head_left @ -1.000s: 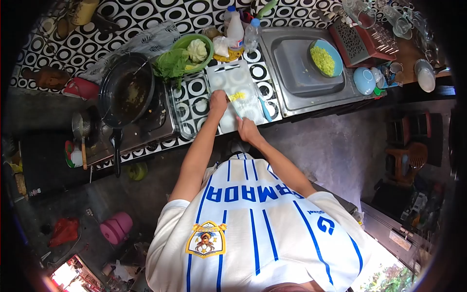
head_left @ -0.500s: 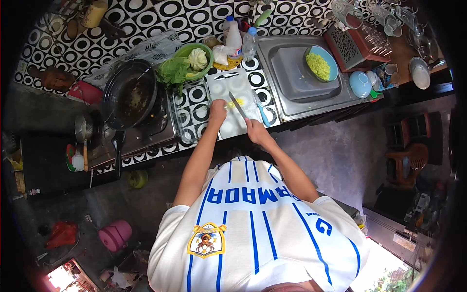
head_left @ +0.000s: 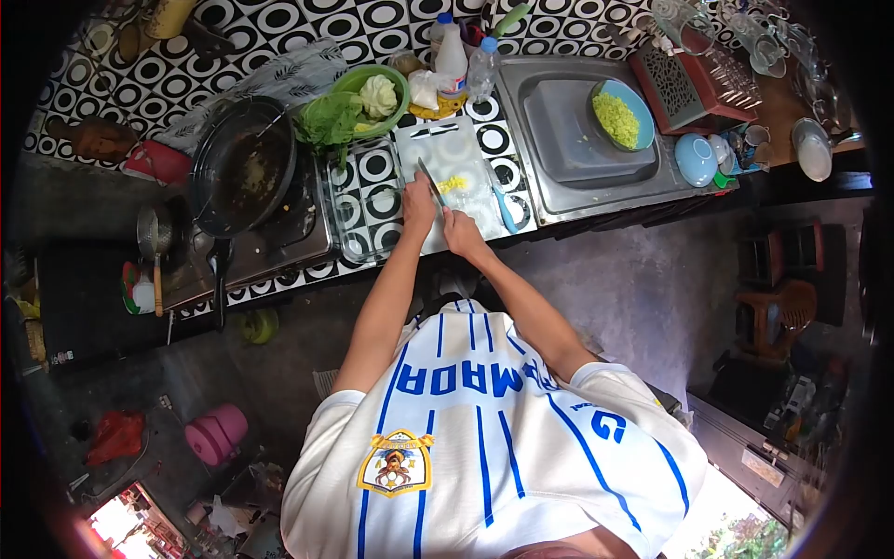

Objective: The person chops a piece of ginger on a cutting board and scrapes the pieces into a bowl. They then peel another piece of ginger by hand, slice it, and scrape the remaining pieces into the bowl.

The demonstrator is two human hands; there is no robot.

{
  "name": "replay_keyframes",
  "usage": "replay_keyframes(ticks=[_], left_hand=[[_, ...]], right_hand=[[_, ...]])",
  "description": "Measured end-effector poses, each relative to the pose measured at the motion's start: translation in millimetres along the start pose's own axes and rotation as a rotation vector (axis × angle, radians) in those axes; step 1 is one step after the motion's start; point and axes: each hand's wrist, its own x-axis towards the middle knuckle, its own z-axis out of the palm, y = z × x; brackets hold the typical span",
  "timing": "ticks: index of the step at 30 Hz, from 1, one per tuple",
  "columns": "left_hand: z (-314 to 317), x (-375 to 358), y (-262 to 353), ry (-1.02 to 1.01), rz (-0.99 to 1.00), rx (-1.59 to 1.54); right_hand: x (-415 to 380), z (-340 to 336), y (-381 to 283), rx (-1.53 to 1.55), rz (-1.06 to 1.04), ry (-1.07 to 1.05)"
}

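My right hand (head_left: 463, 233) is closed round the handle of a knife (head_left: 433, 183), whose blade points up and left across the cutting board (head_left: 442, 147). My left hand (head_left: 419, 205) is at the board's left side with its fingers curled in, right beside the blade. Whatever those fingers hold is hidden. Small chopped yellow pieces (head_left: 453, 184) lie on the board just right of the blade. Along the board's right edge rests a tool with a light blue handle (head_left: 505, 210).
Behind the board stand a green bowl (head_left: 402, 86) with leafy vegetables and several bottles (head_left: 483, 70). A large black wok (head_left: 247, 177) sits on the stove at left. On the right, a blue bowl (head_left: 641, 116) of chopped greens rests over the metal sink (head_left: 549, 207).
The knife and my right hand have moved left, from the yellow pieces toward my left hand. The yellow pieces now lie right of the blade. My head view has shifted slightly.
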Motion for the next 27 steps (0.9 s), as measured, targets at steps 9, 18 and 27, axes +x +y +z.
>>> replay_keyframes(ticks=[9, 18, 27], left_hand=[[4, 5, -2, -0.031, -0.020, 0.133], [9, 0, -8, -0.035, 0.009, 0.111], [2, -3, 7, -0.072, -0.098, 0.122]], right_hand=[[-57, -29, 9, -0.123, 0.109, -0.090], [-49, -52, 4, -0.048, 0.167, -0.125], [-2, -16, 1, 0.003, 0.067, -0.109]])
